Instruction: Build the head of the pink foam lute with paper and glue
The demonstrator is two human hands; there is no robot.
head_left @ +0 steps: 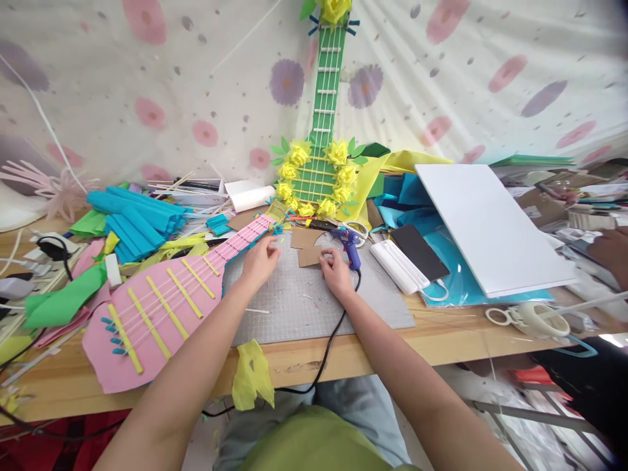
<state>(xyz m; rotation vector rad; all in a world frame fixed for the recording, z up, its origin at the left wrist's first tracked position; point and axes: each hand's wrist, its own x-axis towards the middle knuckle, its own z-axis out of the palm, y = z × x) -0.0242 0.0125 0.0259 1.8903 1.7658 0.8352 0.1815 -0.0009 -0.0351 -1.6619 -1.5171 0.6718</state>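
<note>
My right hand [336, 271] pinches the right edge of a small brown cardboard piece [309, 257], which lies low over the grey cutting mat [289, 320]. Beside it, a purple hot glue gun [350, 245] rests with its black cord running off the table's front. My left hand [262, 261] is over the mat's left part, close to the neck of a pink paper guitar [161, 304] with yellow strips and white strings. Its fingers are curled together; whatever they may hold is too small to make out. Another cardboard piece [307, 237] lies just behind the first.
A green paper guitar [328, 98] with yellow flowers leans against the curtain. Scissors [360, 230], a white power bank [398, 265] and white board [490, 229] lie rightward. Blue crepe paper [137, 219] piles up left. Another person's hand [611, 255] shows at far right.
</note>
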